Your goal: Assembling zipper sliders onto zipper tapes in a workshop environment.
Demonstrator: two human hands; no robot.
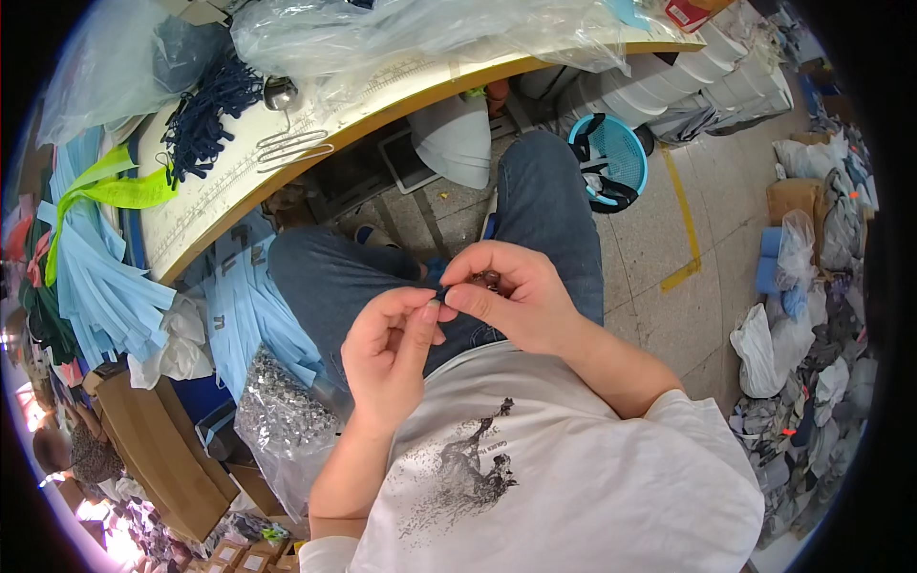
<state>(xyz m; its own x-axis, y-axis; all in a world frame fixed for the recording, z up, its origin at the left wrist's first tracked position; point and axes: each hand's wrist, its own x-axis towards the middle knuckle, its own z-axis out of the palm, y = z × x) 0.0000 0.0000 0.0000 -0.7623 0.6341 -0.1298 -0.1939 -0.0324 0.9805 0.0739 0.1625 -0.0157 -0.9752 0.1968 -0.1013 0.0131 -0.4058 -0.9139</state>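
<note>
Over my lap, my left hand (387, 349) and my right hand (521, 291) meet fingertip to fingertip. Both pinch a small dark piece (440, 294), perhaps fabric, mostly hidden by the fingers; its kind is too small to tell. Several small brownish, shiny pieces (490, 279) sit in the curl of my right fingers. Beside my left leg, light blue fabric strips (244, 320) hang down with small metal fittings on them. A clear plastic bag (284, 406) full of small silvery metal parts stands below those strips, left of my left forearm.
Ahead curves a white table (382, 93) with a bundle of navy straps (205, 115), a bent metal wire (291, 148), a lime green strip (124, 189) and plastic sheeting (430, 33). A turquoise basket (626, 158) stands on the floor. Bags and scraps (812, 382) line the right; a cardboard box (162, 458) the left.
</note>
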